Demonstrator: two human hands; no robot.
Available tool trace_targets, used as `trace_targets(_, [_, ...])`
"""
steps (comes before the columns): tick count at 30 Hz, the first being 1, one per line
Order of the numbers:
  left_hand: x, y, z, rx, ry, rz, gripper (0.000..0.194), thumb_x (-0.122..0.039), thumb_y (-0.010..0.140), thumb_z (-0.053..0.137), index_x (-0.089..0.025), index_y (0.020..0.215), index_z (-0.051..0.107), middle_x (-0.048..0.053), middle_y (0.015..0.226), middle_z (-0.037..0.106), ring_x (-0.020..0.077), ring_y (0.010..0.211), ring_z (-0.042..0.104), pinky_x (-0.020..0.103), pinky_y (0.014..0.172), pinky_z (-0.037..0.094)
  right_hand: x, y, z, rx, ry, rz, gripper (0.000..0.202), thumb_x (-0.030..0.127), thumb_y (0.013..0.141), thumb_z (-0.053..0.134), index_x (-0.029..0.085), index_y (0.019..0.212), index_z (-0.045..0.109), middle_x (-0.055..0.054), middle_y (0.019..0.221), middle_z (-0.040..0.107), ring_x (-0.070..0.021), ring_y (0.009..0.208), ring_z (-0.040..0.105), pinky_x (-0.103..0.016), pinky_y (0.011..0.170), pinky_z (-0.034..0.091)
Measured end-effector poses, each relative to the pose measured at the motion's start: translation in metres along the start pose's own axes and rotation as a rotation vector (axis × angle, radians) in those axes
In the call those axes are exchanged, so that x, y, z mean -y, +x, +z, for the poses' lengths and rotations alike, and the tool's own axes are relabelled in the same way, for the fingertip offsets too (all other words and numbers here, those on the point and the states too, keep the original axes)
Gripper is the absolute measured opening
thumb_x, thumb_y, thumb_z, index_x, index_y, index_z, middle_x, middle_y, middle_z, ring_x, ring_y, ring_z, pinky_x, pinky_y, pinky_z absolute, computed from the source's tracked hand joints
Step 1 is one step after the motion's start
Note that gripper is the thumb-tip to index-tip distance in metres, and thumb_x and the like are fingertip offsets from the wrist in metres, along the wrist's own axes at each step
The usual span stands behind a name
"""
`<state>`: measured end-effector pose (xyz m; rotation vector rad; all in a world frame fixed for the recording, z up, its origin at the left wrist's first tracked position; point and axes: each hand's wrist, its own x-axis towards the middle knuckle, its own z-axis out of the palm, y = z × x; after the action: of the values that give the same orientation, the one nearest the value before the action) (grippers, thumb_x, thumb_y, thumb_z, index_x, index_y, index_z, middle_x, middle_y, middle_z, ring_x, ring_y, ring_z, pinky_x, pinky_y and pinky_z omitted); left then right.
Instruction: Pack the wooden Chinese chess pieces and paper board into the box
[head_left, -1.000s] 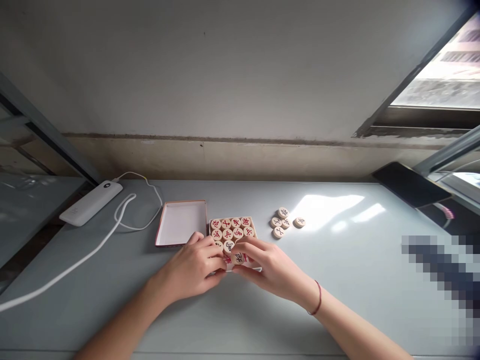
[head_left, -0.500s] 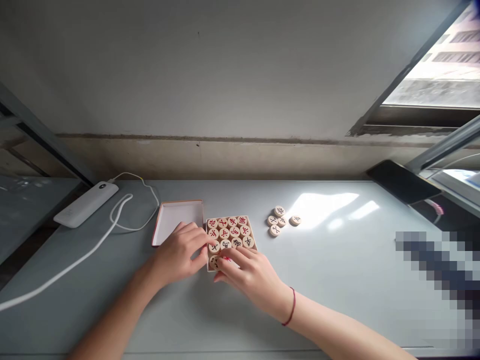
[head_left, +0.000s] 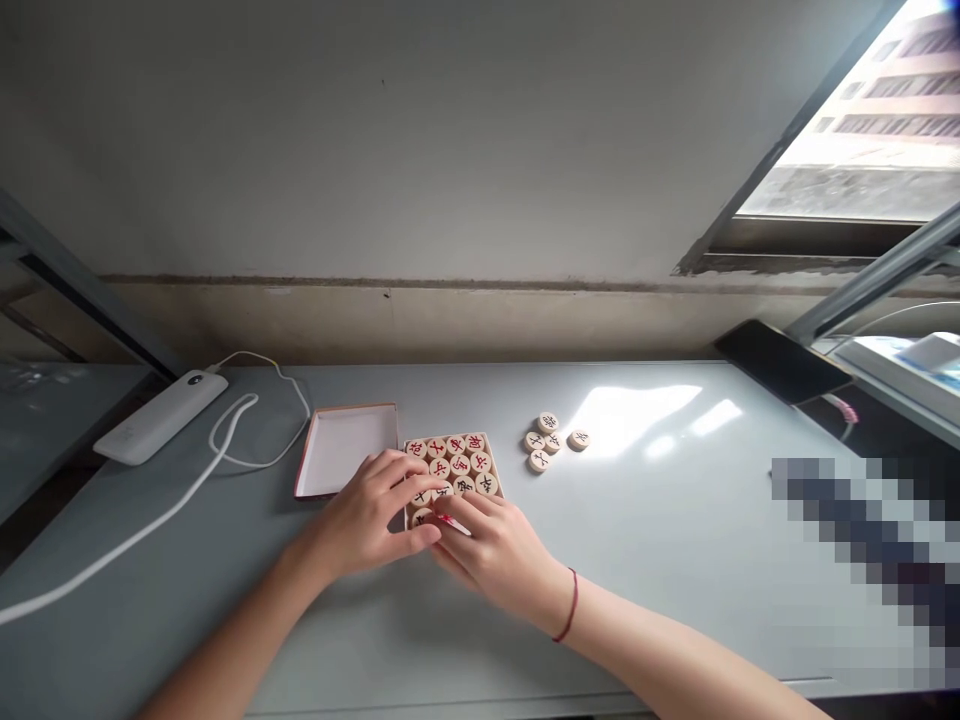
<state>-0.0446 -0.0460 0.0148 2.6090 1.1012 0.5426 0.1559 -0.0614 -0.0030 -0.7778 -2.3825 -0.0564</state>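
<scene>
A shallow box (head_left: 496, 462) holds rows of round wooden pieces with red and black characters, such as a red-marked piece (head_left: 474, 442). My left hand (head_left: 367, 515) reaches over the box's left side, its fingers apart over the lower pieces and nothing visible in its grasp. From the right, my right hand (head_left: 499, 550) bends over the box's front part. Its fingertips are close together and partly hidden, so what they hold cannot be made out. A bit of red and white shows beside its fingers. The box lid (head_left: 349, 452) lies inside up, left of the box.
Several loose black-marked pieces (head_left: 539, 461) lie right of the box. A white power bank (head_left: 161, 415) with a white cable (head_left: 150, 543) is at the left. A dark phone-like object (head_left: 784, 362) leans at the right near a metal frame. A wall stands behind the table (head_left: 675, 570).
My left fingers have moved across the lower rows and spread, with the thumb now near my right fingertips. The whole view has shifted slightly.
</scene>
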Motion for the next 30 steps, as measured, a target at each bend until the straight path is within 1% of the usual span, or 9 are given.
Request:
trace_targets(3, [0.0,-0.001,0.0,0.002,0.059,0.032,0.048,-0.046,0.079,0.063,-0.022,0.119,0.055,0.01,0.119,0.057,0.0281,0.116,0.047,0.044,0.096,0.042,-0.023,0.001,-0.02,0.102,0.115,0.052,0.017,0.021,0.089,0.047,0.018,0.091,0.063,-0.006,0.09,0.066,-0.0132,0.071,0.059,-0.025,0.06,0.047])
trace_targets(5, [-0.002,-0.002,0.0,0.031,0.102,0.056,0.059,-0.049,0.073,0.068,-0.023,0.123,0.052,0.011,0.128,0.051,0.032,0.123,0.041,0.048,0.099,0.04,-0.047,-0.001,-0.04,0.178,0.097,0.199,0.019,0.022,0.087,0.047,0.019,0.098,0.063,-0.007,0.101,0.065,-0.0135,0.07,0.06,-0.026,0.059,0.048])
trace_targets(7, [-0.005,-0.001,0.002,0.063,0.134,0.061,0.067,-0.049,0.068,0.072,-0.026,0.127,0.05,0.01,0.135,0.046,0.0346,0.129,0.035,0.052,0.103,0.037,-0.071,-0.007,-0.061,0.289,0.03,0.369,0.029,0.031,0.083,0.054,0.021,0.11,0.061,-0.008,0.11,0.063,-0.0136,0.065,0.061,-0.029,0.059,0.049])
trace_targets(10, [-0.007,0.0,0.007,0.076,0.169,0.055,0.071,-0.043,0.066,0.075,-0.027,0.13,0.047,0.009,0.139,0.043,0.0356,0.134,0.029,0.056,0.107,0.031,-0.095,-0.016,-0.078,0.418,0.014,0.513,0.039,0.036,0.08,0.059,0.025,0.117,0.058,-0.006,0.114,0.062,-0.0158,0.07,0.063,-0.03,0.062,0.051])
trace_targets(14, [-0.006,0.001,0.013,0.033,0.208,0.049,0.068,-0.036,0.073,0.071,-0.024,0.134,0.042,0.011,0.139,0.044,0.0339,0.134,0.031,0.056,0.109,0.03,-0.101,-0.021,-0.075,0.534,0.08,0.557,0.046,0.028,0.08,0.057,0.024,0.125,0.054,-0.006,0.126,0.056,-0.015,0.072,0.063,-0.03,0.065,0.052])
trace_targets(17, [-0.005,0.002,0.015,0.015,0.217,0.059,0.066,-0.035,0.075,0.07,-0.022,0.134,0.042,0.012,0.138,0.045,0.0333,0.133,0.033,0.056,0.108,0.031,-0.1,-0.022,-0.065,0.546,0.074,0.583,0.045,0.021,0.08,0.054,0.022,0.125,0.054,-0.008,0.128,0.055,-0.0136,0.069,0.062,-0.03,0.068,0.051])
trace_targets(21, [-0.005,0.003,0.014,0.025,0.213,0.07,0.063,-0.035,0.077,0.068,-0.022,0.133,0.042,0.011,0.135,0.048,0.0322,0.132,0.035,0.055,0.108,0.032,-0.101,-0.021,-0.057,0.512,0.036,0.609,0.035,0.017,0.083,0.051,0.018,0.117,0.059,-0.011,0.115,0.06,-0.0124,0.065,0.06,-0.029,0.067,0.05])
trace_targets(25, [-0.005,0.004,0.014,0.021,0.206,0.074,0.063,-0.036,0.076,0.068,-0.021,0.132,0.043,0.012,0.133,0.05,0.0327,0.13,0.037,0.056,0.108,0.032,-0.097,-0.019,-0.055,0.495,0.037,0.571,0.026,0.016,0.085,0.051,0.02,0.109,0.061,-0.008,0.101,0.062,-0.0109,0.058,0.058,-0.029,0.063,0.048])
trace_targets(30, [-0.006,0.004,0.014,0.004,0.193,0.068,0.061,-0.033,0.075,0.069,-0.021,0.131,0.046,0.011,0.132,0.051,0.032,0.128,0.04,0.055,0.108,0.032,-0.083,-0.012,-0.049,0.47,-0.025,0.541,0.029,0.021,0.087,0.053,0.02,0.116,0.057,-0.007,0.094,0.061,-0.0115,0.055,0.056,-0.025,0.052,0.043])
